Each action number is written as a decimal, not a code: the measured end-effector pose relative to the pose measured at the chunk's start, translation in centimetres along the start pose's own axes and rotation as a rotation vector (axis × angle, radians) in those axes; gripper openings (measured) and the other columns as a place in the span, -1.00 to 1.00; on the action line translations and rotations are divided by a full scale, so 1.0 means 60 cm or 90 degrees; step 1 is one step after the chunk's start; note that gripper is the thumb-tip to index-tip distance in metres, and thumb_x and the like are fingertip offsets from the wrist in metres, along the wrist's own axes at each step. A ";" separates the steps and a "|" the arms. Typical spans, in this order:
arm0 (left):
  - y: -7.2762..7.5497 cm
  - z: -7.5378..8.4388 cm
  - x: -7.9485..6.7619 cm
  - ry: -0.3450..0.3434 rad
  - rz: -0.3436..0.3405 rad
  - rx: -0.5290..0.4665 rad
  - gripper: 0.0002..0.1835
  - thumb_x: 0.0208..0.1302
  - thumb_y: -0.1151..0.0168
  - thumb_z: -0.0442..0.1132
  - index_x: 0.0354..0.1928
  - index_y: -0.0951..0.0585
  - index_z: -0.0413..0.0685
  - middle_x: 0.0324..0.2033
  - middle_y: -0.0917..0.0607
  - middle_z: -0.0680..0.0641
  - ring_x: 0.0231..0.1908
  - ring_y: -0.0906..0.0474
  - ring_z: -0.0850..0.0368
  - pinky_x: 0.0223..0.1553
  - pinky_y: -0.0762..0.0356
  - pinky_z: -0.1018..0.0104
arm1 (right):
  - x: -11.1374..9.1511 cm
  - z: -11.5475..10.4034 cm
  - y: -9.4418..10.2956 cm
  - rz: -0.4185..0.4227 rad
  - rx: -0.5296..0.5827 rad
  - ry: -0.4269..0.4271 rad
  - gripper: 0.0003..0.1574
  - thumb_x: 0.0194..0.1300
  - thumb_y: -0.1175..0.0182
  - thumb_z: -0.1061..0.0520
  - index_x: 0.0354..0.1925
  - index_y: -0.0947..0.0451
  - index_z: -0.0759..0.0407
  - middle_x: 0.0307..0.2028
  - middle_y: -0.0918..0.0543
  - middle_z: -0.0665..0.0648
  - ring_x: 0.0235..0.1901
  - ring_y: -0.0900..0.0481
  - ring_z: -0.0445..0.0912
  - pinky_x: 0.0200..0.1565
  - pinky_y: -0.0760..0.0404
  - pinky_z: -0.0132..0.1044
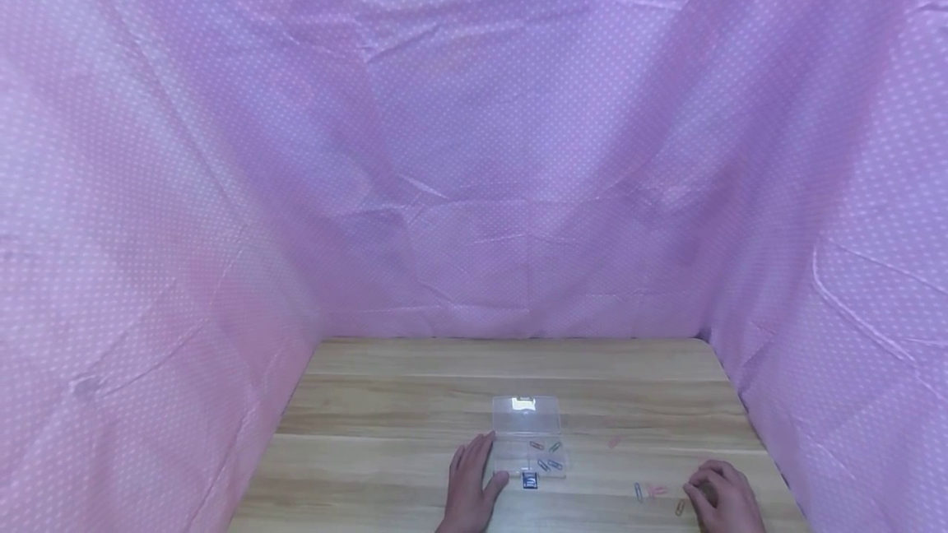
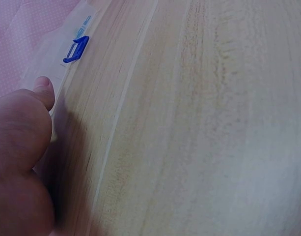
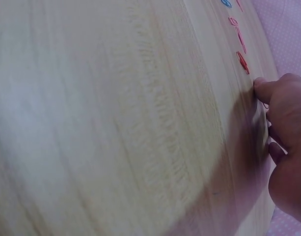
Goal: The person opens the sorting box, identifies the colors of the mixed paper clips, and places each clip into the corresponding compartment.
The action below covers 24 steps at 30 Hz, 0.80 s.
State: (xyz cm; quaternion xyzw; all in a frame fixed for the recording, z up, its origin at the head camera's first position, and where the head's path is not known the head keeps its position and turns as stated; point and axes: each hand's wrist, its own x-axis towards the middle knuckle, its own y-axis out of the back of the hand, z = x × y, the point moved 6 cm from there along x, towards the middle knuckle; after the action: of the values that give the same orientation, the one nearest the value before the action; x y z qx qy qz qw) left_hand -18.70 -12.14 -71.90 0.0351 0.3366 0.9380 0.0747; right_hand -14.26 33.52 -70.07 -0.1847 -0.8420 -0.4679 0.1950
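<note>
A clear plastic box [image 1: 502,459] stands on the table with its lid [image 1: 541,418] tipped back and several paper clips [image 1: 555,465] inside. A blue latch [image 2: 77,49] is at its front. My left hand [image 1: 470,488] rests along the box's left side, fingers extended, thumb by the front left corner. At the right, my right hand [image 1: 726,496] is low over the table with thumb and fingers curled together. A thin reddish sliver of a paper clip [image 3: 266,105] shows between them, mostly hidden. An orange paper clip [image 3: 243,63] lies just beyond the thumb.
Between box and right hand lie a blue paper clip [image 1: 638,492], pink paper clips [image 1: 657,490] and, farther back, another pink clip [image 1: 614,441]. The wood-grain table [image 1: 385,401] is enclosed by pink dotted cloth [image 1: 518,270] at the back and both sides.
</note>
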 end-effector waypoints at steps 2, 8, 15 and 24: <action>0.000 0.000 0.000 -0.009 0.006 -0.003 -0.19 0.60 -0.35 0.11 0.72 -0.38 -0.03 0.65 -0.51 -0.22 0.69 -0.33 -0.35 0.77 0.14 -0.37 | 0.000 -0.001 0.001 0.000 -0.001 0.000 -0.52 -0.11 -0.74 0.40 -0.49 -0.70 -0.08 -0.22 -0.76 0.10 -0.20 -0.60 -0.09 -0.07 -0.40 -0.46; 0.001 -0.001 0.000 -0.024 0.018 0.018 -0.20 0.61 -0.31 0.15 0.72 -0.38 0.00 0.64 -0.53 -0.20 0.68 -0.35 -0.33 0.73 0.10 -0.32 | 0.003 -0.004 0.002 -0.030 -0.010 -0.022 -0.53 -0.02 -0.74 0.36 -0.47 -0.69 -0.11 -0.27 -0.73 -0.01 -0.22 -0.59 -0.15 -0.10 -0.39 -0.53; 0.000 -0.002 0.003 0.003 -0.008 0.017 -0.18 0.62 -0.29 0.18 0.74 -0.34 0.02 0.67 -0.50 -0.20 0.71 -0.30 -0.32 0.79 0.11 -0.39 | 0.013 -0.008 0.001 -0.161 0.006 -0.139 -0.82 0.32 -0.60 0.20 -0.27 -0.76 -0.02 -0.26 -0.78 -0.05 -0.25 -0.50 -0.47 -0.19 -0.59 -0.48; -0.001 -0.005 0.003 0.019 -0.018 0.019 -0.18 0.63 -0.30 0.16 0.75 -0.33 0.04 0.68 -0.48 -0.17 0.73 -0.28 -0.30 0.83 0.12 -0.38 | 0.017 -0.038 0.009 -0.130 0.032 -0.119 -0.76 0.27 -0.60 0.28 -0.28 -0.76 -0.02 -0.33 -0.75 -0.10 -0.30 -0.46 -0.56 -0.29 -0.65 -0.45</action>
State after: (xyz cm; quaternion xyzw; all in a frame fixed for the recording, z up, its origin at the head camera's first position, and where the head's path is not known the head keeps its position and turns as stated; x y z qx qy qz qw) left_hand -18.92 -12.24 -72.20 0.0171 0.3519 0.9322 0.0825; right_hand -14.52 31.94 -68.09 -0.1361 -0.8822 -0.4450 0.0716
